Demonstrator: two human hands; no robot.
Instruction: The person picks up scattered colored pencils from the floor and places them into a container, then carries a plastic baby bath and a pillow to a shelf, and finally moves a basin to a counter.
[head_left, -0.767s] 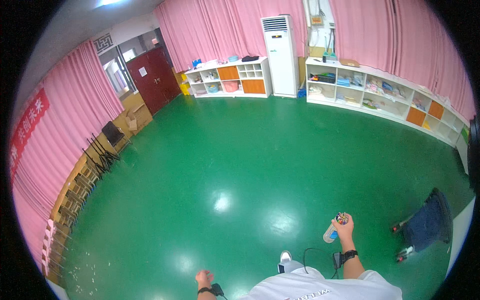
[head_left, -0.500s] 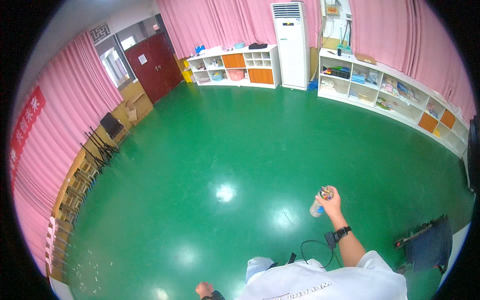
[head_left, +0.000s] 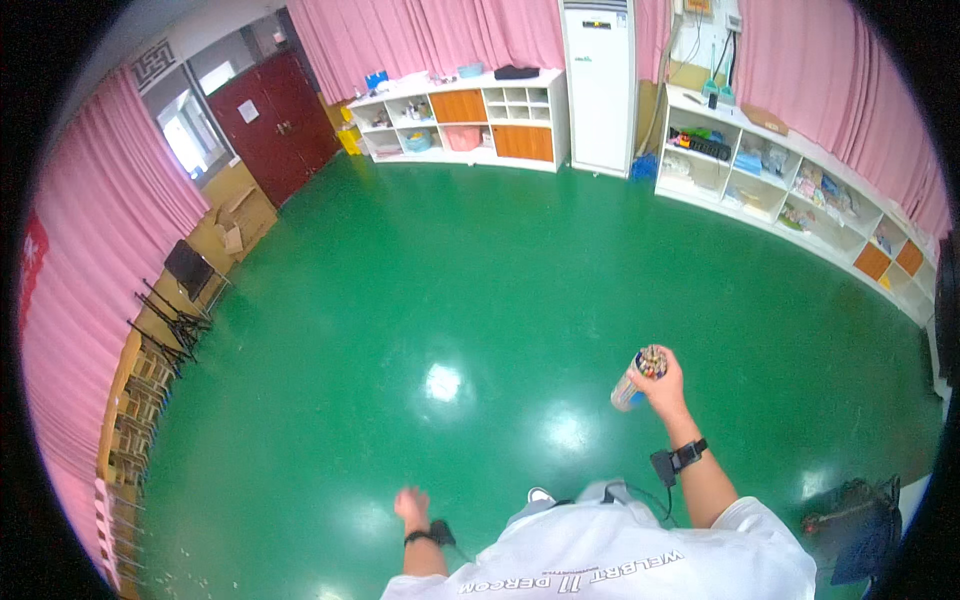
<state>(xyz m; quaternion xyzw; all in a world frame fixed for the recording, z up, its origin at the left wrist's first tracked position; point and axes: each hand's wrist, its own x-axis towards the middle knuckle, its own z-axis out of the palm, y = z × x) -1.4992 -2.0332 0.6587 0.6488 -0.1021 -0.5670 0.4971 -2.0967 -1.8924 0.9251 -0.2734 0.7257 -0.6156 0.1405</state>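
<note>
Over the green floor (head_left: 400, 270), your right hand (head_left: 667, 386) is clamped round a tilted jar (head_left: 626, 393) near its top, probably steadying the colourful sticks (head_left: 652, 361); your blurred left hand's (head_left: 410, 503) grip you cannot tell.

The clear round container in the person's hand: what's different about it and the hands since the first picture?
The right hand and its clear cylindrical container with multicoloured contents moved up and left in the view. The left hand moved up too. The dark blue chair-like thing sits lower. Nothing was grabbed or let go: the right hand still holds the container.
</note>
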